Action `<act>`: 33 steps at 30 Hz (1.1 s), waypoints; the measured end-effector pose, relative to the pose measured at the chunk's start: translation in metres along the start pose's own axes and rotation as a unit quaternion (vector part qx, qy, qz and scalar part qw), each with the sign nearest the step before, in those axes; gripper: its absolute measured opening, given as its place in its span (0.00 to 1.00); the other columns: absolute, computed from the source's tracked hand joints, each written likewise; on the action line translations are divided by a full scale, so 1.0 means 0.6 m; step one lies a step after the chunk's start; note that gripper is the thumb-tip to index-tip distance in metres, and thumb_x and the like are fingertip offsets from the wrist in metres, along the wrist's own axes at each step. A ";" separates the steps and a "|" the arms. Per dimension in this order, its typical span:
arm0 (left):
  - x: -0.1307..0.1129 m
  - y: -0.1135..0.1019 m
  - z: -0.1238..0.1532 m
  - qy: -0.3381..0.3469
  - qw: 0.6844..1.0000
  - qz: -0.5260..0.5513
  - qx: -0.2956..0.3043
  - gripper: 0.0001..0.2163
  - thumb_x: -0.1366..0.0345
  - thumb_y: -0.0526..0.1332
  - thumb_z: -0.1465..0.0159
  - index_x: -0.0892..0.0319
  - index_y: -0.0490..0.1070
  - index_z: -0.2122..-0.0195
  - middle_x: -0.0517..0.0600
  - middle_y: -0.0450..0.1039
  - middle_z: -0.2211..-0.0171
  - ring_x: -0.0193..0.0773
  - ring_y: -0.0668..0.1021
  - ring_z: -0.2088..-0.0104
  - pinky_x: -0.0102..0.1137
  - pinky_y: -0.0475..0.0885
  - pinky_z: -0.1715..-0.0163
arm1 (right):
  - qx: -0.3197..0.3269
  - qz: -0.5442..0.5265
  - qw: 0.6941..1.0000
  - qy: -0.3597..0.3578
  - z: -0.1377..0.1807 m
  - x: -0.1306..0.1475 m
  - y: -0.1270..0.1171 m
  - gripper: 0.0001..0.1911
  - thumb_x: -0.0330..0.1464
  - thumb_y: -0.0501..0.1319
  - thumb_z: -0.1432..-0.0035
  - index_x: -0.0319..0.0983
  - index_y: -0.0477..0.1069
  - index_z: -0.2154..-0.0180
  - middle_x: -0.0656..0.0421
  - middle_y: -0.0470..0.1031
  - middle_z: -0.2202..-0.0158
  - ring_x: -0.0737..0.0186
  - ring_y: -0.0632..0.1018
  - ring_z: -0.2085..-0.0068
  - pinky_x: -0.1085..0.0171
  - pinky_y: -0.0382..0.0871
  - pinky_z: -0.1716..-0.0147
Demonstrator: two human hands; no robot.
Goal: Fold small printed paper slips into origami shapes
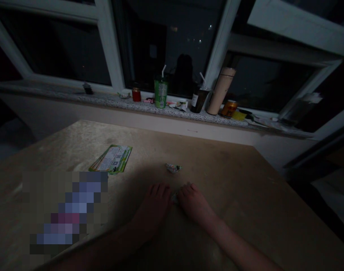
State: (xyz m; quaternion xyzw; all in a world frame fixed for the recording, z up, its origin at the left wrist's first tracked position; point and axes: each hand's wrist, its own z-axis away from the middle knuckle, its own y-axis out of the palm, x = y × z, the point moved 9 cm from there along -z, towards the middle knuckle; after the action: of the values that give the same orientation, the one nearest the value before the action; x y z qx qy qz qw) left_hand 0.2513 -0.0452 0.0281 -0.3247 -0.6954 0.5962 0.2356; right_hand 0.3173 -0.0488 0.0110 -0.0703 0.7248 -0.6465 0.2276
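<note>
In the dim middle of the table [231, 177], my left hand [157, 199] and my right hand [193, 201] are close together, palms down. A small pale piece of paper [175, 198] shows in the narrow gap between them, mostly covered by my fingers. My right fingers are bent and closed on its right side. My left fingers are pressed together at its left side, with their tips low on the table. Just beyond my hands lies a small folded printed paper [173, 168], touched by neither hand.
Left of my hands are a fanned stack of green printed sheets [112, 159] and a blurred-out bluish object [73, 210]. Along the windowsill [104, 99] stand a green cup with a straw [161, 92], a dark cup [198, 99], a pinkish tumbler [221, 91], a red jar [136, 95] and an orange can [229, 108].
</note>
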 end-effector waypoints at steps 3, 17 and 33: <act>-0.053 0.013 0.047 0.075 0.996 0.040 0.016 0.20 0.63 0.53 0.34 0.65 0.61 0.41 0.59 0.64 0.43 0.50 0.67 0.45 0.43 0.60 0.45 | -0.001 -0.009 1.000 -0.010 0.000 0.000 0.003 0.07 0.24 0.54 0.39 0.34 0.71 0.65 0.53 0.75 0.67 0.56 0.75 0.63 0.56 0.64 0.55; -0.059 0.023 0.081 0.082 0.992 0.087 0.036 0.38 0.50 0.56 0.37 0.73 0.47 0.35 0.65 0.44 0.35 0.55 0.51 0.36 0.45 0.52 0.39 | 0.006 -0.058 0.998 -0.005 0.001 -0.008 0.020 0.09 0.23 0.52 0.37 0.35 0.70 0.64 0.54 0.74 0.66 0.56 0.74 0.62 0.55 0.62 0.53; -0.049 0.027 0.069 0.069 0.987 0.137 0.049 0.39 0.53 0.60 0.41 0.71 0.46 0.35 0.64 0.48 0.35 0.55 0.56 0.37 0.45 0.56 0.40 | 0.004 -0.067 0.998 -0.005 -0.003 -0.010 0.021 0.07 0.24 0.53 0.37 0.35 0.69 0.65 0.53 0.74 0.67 0.57 0.74 0.62 0.56 0.63 0.54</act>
State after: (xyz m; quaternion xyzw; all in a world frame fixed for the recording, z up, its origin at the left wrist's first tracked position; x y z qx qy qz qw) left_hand 0.2443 -0.0934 0.0064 -0.4449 -0.5965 0.6325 0.2149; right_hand 0.3243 -0.0431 -0.0001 -0.1212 0.7144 -0.6631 0.1879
